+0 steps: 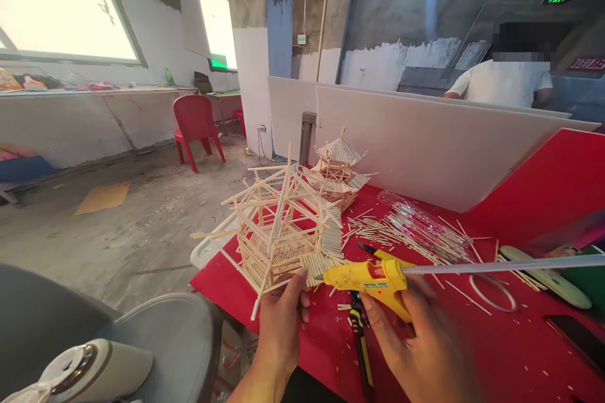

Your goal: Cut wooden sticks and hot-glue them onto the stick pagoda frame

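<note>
A pavilion frame of thin wooden sticks (283,227) stands at the near left corner of the red table (491,346). My left hand (283,312) is at its lower front edge, fingers curled together; what they pinch, if anything, is too small to make out. My right hand (416,334) holds a yellow glue gun (373,277), a long glue stick reaching right from its back. The gun's nozzle points left, close to the stick panel beside my left fingers. Black and yellow pliers (362,346) lie below the gun, and a yellow cutter (392,256) lies behind it.
A finished stick pagoda (341,170) stands behind the frame. Loose sticks (378,230) and a plastic bag of sticks (425,230) lie right of it. A tape roll (494,293) and phone (579,337) are at right. A grey stool (165,346) holds a white flask (101,368). A person stands behind white boards.
</note>
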`<state>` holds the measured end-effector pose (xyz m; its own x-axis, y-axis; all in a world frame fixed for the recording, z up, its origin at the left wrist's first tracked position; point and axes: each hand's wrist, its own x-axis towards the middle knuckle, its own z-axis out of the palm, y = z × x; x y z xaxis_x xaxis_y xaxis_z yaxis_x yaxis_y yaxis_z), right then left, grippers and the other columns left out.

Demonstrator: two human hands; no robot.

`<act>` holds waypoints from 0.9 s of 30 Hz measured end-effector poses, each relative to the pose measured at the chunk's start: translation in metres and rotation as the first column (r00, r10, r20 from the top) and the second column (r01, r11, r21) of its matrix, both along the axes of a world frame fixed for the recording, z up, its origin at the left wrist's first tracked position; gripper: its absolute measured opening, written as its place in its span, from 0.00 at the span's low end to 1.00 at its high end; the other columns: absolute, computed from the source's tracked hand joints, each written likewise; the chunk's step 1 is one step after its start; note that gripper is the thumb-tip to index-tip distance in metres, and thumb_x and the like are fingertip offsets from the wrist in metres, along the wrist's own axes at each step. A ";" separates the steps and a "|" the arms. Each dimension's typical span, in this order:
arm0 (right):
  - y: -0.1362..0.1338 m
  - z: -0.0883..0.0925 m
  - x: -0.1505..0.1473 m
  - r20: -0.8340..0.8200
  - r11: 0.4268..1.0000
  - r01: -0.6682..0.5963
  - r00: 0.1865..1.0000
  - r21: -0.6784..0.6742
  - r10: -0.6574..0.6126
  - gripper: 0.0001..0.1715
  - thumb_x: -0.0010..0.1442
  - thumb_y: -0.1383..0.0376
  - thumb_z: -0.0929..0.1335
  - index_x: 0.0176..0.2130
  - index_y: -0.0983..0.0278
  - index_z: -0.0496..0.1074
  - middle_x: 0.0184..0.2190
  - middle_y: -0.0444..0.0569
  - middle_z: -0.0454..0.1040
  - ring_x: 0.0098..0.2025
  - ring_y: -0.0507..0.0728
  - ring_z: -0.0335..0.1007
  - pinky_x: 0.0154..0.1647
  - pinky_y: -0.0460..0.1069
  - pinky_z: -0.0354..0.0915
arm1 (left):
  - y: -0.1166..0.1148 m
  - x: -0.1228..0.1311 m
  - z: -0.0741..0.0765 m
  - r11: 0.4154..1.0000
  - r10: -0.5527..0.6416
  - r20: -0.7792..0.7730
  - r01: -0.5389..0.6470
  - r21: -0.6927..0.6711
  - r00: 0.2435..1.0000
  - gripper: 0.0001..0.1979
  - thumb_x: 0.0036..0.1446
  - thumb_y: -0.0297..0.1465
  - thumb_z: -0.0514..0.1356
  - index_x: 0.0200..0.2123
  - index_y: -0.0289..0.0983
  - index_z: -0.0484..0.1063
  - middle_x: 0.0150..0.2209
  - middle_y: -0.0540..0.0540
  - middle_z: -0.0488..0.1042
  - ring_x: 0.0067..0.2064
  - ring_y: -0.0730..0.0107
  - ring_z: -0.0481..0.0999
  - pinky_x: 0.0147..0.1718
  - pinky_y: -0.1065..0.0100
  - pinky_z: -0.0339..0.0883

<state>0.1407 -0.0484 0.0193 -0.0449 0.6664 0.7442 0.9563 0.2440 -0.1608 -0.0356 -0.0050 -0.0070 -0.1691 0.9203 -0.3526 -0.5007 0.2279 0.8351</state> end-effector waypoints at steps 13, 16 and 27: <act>0.001 0.006 -0.006 -0.071 0.998 -0.033 0.997 -0.058 0.029 0.23 0.64 0.49 0.64 0.49 0.64 0.68 0.42 0.58 0.76 0.36 0.60 0.77 0.29 0.50 0.70 | 0.001 0.001 0.008 1.000 -0.013 0.070 0.015 -0.027 0.997 0.17 0.43 0.42 0.68 0.20 0.36 0.67 0.16 0.52 0.68 0.13 0.77 0.61 0.12 0.74 0.48; 0.002 0.006 -0.007 -0.082 0.997 -0.034 0.996 -0.068 0.029 0.22 0.64 0.50 0.65 0.48 0.64 0.69 0.43 0.57 0.76 0.36 0.61 0.76 0.30 0.51 0.70 | 0.002 0.001 0.006 1.000 -0.019 0.077 0.020 -0.015 0.997 0.17 0.44 0.41 0.68 0.21 0.36 0.67 0.16 0.52 0.68 0.14 0.77 0.61 0.12 0.74 0.48; 0.001 0.000 -0.008 -0.101 0.994 -0.035 0.995 -0.105 0.024 0.24 0.64 0.49 0.65 0.49 0.65 0.69 0.45 0.58 0.76 0.39 0.61 0.77 0.31 0.51 0.72 | 0.002 0.001 0.006 0.999 -0.008 0.040 0.006 0.052 0.999 0.15 0.49 0.39 0.67 0.23 0.36 0.66 0.18 0.54 0.67 0.15 0.79 0.61 0.13 0.75 0.49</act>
